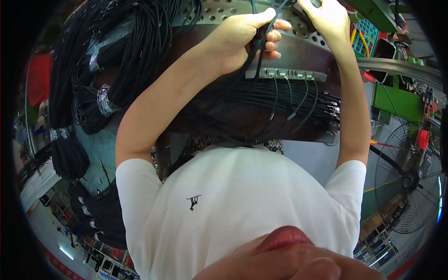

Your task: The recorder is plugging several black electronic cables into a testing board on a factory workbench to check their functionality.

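Observation:
My left hand [263, 39] is closed around several thin black cables [255, 50], thumb on top, above the middle of the bench. Up at the top edge, my right hand [326, 17] has its fingers bent together near a dark cable end. The picture cuts off its fingertips, so what they grip cannot be made out. Just below my left hand lies a metal strip [254, 73] with several small connector sockets. From it, short black cables hang toward me over a row of cables [233, 100] laid along the bench's near side.
Thick bundles of black cable [140, 51], some tied with clear wrap [106, 100], fill the left. A perforated metal plate [219, 11] is at the back. To the right stand green machine parts [394, 100], a keypad panel [365, 37] and a caged fan [408, 179].

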The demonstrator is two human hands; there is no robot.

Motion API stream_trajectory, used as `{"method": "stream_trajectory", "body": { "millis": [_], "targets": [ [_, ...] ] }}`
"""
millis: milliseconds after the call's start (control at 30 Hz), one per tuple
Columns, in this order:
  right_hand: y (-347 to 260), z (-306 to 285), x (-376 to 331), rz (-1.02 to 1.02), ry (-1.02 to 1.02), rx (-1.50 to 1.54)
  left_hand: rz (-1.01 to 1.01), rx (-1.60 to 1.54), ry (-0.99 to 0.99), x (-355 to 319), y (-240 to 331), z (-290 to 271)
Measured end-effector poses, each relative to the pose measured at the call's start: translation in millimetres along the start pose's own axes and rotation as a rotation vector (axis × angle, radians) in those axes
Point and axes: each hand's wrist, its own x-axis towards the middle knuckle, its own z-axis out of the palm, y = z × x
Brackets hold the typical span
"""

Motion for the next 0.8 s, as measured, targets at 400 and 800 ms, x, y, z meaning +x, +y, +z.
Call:
{"method": "stream_trajectory", "body": {
  "millis": [400, 800],
  "targets": [
    [-37.4, -21.1, -40.8, 0.139, -0.235, -0.305, 0.709, 0.249, 0.474, -181.5, 125.2, -186.1],
    [-82.1, -22.2, -110.0, 0.175, -0.528, -0.105, -0.197, 0.750, -0.025, -73.7, -39.2, -30.2]
  ]
}}
